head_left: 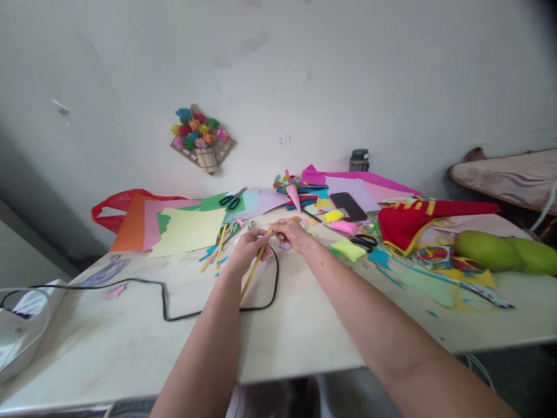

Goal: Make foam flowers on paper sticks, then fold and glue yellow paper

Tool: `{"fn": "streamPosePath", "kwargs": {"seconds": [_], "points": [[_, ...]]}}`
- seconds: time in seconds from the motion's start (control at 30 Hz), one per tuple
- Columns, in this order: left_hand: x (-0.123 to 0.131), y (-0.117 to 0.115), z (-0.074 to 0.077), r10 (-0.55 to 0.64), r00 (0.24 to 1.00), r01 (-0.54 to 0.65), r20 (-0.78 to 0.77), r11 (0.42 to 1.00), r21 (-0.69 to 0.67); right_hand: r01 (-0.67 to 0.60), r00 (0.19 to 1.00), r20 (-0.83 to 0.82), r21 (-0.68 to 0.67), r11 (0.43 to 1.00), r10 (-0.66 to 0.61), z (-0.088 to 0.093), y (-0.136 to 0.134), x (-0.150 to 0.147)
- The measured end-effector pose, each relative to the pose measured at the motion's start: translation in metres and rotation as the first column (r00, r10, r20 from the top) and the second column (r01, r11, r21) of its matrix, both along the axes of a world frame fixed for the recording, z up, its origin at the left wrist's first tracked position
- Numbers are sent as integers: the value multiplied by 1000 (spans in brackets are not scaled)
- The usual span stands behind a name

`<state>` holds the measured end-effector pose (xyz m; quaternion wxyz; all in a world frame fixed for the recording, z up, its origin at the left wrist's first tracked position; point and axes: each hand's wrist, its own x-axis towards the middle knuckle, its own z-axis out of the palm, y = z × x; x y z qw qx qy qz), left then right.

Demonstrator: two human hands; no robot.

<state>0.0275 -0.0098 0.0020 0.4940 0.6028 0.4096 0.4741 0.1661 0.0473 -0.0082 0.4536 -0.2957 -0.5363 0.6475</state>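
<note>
Both my hands meet above the middle of the white table (pixel 304 337). My left hand (pixel 248 247) is closed around a thin yellow stick (pixel 251 276) that slants down toward me. My right hand (pixel 290 233) pinches the stick's upper end with its fingertips pressed together. A black cable (pixel 165 302) loops on the table just under my hands. Several more coloured sticks (pixel 220 247) lie to the left of my hands.
Coloured paper sheets (pixel 187 229), two pairs of scissors (pixel 232 200), a phone (pixel 348 206), red fabric (pixel 409 223) and a green gourd-shaped object (pixel 505 252) crowd the far and right side. A paper flower basket (pixel 201 139) hangs on the wall. A white bag (pixel 21 331) sits at left.
</note>
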Motion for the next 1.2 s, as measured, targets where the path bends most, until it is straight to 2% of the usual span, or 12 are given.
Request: {"fn": "streamPosePath", "kwargs": {"seconds": [0.13, 0.2, 0.27, 0.37, 0.43, 0.5, 0.57, 0.63, 0.8, 0.93, 1.2], "points": [[-1, 1, -1, 41, 997, -41, 64, 999, -10, 11, 1000, 26, 66, 998, -13, 0, 0, -1], [-2, 1, -1, 58, 993, -54, 107, 998, -37, 63, 996, 52, 187, 980, -74, 2, -1, 0], [-3, 0, 1, 68, 986, -59, 153, 996, -64, 112, 980, 116, 349, 931, -162, 5, -1, 0], [-6, -2, 3, 53, 975, -30, 217, 994, -110, 104, 937, 206, 606, 789, -282, 9, 0, 1], [-7, -3, 4, 47, 966, -8, 256, 989, -149, 57, 913, 227, 754, 655, -340, 9, 2, 0], [-7, -3, 5, 45, 955, 10, 292, 983, -184, 2, 888, 243, 847, 532, -390, 7, 4, 0], [-8, -3, 5, 38, 946, 32, 322, 977, -209, -42, 853, 270, 888, 457, -446, 6, 5, -1], [-9, -2, 4, 29, 939, 54, 344, 972, -228, -84, 814, 307, 903, 422, -493, 6, 4, -1], [-11, 1, 2, 30, 925, 76, 378, 962, -263, -194, 713, 403, 900, 391, -574, 11, -1, -1], [-12, 3, -1, 35, 920, 82, 391, 957, -278, -246, 634, 479, 869, 430, -606, 14, -5, 0], [-6, 3, -2, 80, 914, 50, 398, 950, -308, -190, 598, 500, 848, 495, -627, 14, -14, -5]]}}
